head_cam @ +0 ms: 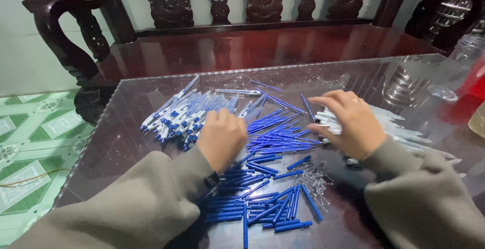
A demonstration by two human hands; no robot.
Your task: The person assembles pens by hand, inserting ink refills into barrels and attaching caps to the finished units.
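Observation:
My left hand rests knuckles-up on the glass table top, at the near edge of a heap of assembled blue and white pens. What its curled fingers hold is hidden. My right hand lies fingers-down on a pile of clear white pen barrels, its fingers spread over their left ends. Between the hands lies a bundle of thin blue ink refills. Nearer me are several blue pen tubes and a small heap of metal springs.
A dark carved wooden bench stands just behind the table. Clear glass tumblers and a jar stand at the far right, beside something red. Green patterned floor tiles show at the left.

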